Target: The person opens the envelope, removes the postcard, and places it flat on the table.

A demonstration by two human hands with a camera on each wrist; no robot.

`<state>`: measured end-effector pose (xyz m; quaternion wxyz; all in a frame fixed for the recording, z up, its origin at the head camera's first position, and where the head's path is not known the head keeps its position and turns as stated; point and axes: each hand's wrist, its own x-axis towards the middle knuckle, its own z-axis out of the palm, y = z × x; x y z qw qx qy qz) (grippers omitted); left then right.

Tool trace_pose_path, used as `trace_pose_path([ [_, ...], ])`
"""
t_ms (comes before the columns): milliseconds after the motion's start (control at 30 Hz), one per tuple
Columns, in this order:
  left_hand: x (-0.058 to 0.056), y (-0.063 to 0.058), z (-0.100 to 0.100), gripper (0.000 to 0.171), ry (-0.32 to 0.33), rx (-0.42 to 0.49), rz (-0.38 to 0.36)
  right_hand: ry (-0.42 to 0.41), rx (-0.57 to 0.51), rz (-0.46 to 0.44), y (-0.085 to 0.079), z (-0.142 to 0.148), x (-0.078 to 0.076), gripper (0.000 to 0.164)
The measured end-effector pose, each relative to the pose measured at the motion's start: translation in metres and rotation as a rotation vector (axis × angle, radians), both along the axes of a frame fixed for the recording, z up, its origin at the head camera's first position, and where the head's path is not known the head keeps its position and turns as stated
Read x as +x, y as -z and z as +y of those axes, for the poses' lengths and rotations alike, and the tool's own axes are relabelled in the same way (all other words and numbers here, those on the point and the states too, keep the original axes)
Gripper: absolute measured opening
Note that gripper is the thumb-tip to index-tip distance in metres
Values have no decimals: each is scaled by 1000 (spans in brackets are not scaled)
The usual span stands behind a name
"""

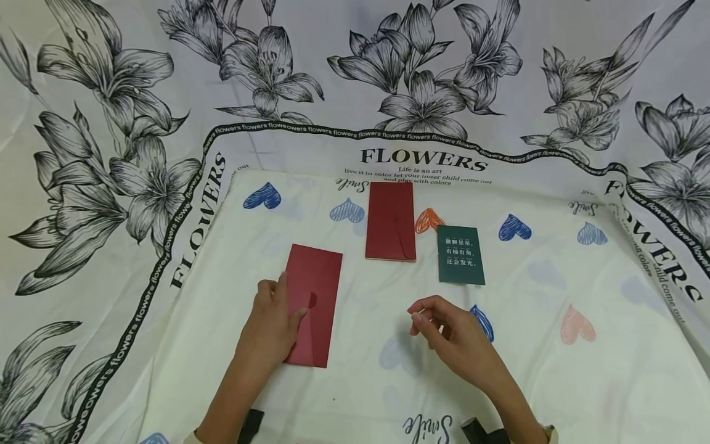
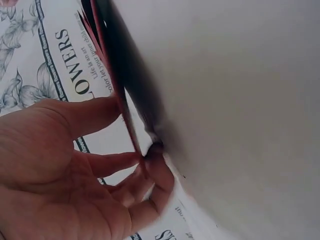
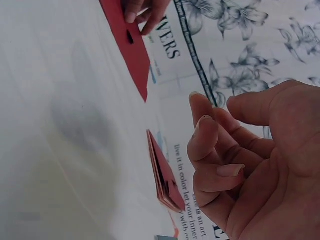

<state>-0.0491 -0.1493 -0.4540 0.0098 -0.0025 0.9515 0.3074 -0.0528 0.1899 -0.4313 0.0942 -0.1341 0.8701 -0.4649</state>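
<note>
A red paper envelope [image 1: 322, 271] lies left of centre in the head view, with a small dark notch near its flap. My left hand [image 1: 267, 327] grips its left edge; in the left wrist view the thumb is on one face of the envelope [image 2: 118, 82] and fingers are behind the other. Hovering over the cloth to the right, my right hand [image 1: 463, 339] has loosely bent fingers and holds nothing. The right wrist view also shows the bent fingers [image 3: 205, 140] bare. Above it in the head view lies a dark green card [image 1: 461, 271] with white writing.
Farther back, a small stack of red envelopes [image 1: 390, 216] lies left of the green card. A white cloth [image 1: 554, 382] with printed hearts covers the surface. Its outer part carries a black border [image 1: 344, 131] and line-drawn flowers [image 1: 421, 105].
</note>
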Motion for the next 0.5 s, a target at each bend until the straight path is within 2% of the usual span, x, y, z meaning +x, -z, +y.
trace_pose_path([
  [233,4,-2,3,75,-30,-154,45,-33,28,40,-10,-3,-12,15],
  [400,9,-8,3,66,-7,-128,126,-1,64,91,-19,-3,-31,20],
  [500,12,-14,8,61,36,-68,121,43,92,145,-21,-3,-48,23],
])
